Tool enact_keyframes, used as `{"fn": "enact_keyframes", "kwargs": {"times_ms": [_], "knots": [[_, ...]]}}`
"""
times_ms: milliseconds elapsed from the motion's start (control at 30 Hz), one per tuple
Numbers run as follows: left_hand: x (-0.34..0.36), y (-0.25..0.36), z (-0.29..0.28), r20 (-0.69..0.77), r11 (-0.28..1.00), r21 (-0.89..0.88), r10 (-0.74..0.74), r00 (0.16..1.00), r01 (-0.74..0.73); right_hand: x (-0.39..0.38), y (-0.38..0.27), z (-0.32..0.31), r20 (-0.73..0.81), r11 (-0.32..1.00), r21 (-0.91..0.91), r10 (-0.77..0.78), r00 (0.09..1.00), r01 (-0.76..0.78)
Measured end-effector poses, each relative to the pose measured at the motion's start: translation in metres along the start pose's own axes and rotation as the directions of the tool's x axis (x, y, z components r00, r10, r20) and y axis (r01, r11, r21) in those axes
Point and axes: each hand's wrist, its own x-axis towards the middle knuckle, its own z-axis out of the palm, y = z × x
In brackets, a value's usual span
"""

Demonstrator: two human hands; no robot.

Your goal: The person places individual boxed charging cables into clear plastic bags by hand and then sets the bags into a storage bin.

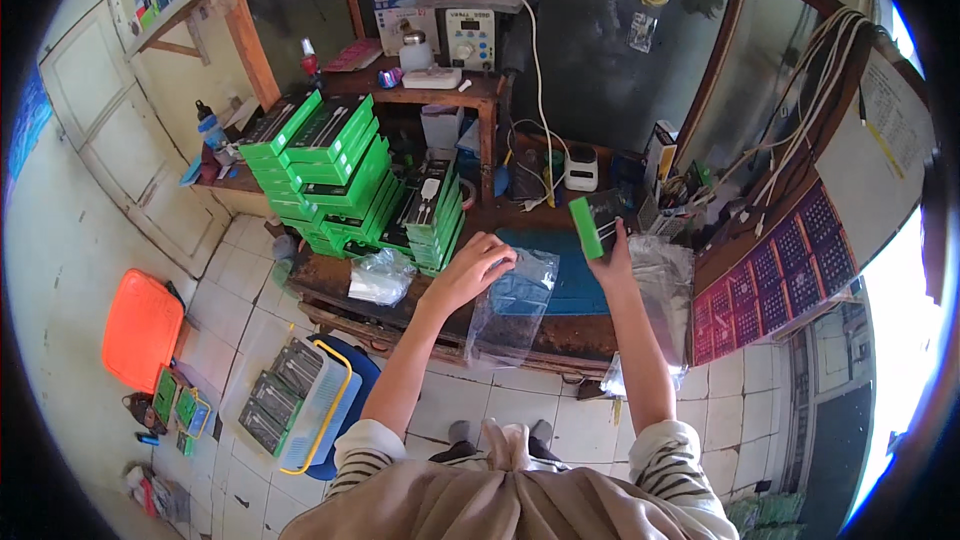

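Observation:
My left hand (475,270) pinches the top of a transparent plastic bag (510,325), which hangs over the front edge of the desk and the blue mat (575,290). My right hand (610,260) grips a black and green box (598,215) raised above the mat, to the right of the bag. Stacks of green boxes (340,180) stand to the left of my hands, with a pile of clear bags (380,278) in front of them. A silvery plastic sheet (665,290) lies right of the mat.
A wooden shelf (430,90) holds devices and bottles. A white device (581,168) and a wire basket (670,210) sit at the back. A side board (760,270) bounds the right. On the tiled floor are a basket of boxes (300,390) and an orange lid (140,325).

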Motion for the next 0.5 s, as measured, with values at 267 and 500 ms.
{"fn": "enact_keyframes", "kwargs": {"times_ms": [267, 500], "knots": [[-0.006, -0.008, -0.030, 0.063, 0.996, -0.019, 0.085, 0.994, -0.084, -0.048, 0.045, 0.055, 0.272, 0.946, -0.253, -0.132, 0.953, 0.203], [-0.009, -0.019, -0.054, 0.074, 0.990, -0.026, 0.141, 0.987, -0.139, -0.072, 0.073, 0.066, 0.247, 0.774, -0.551, -0.207, 0.946, 0.313]]}}
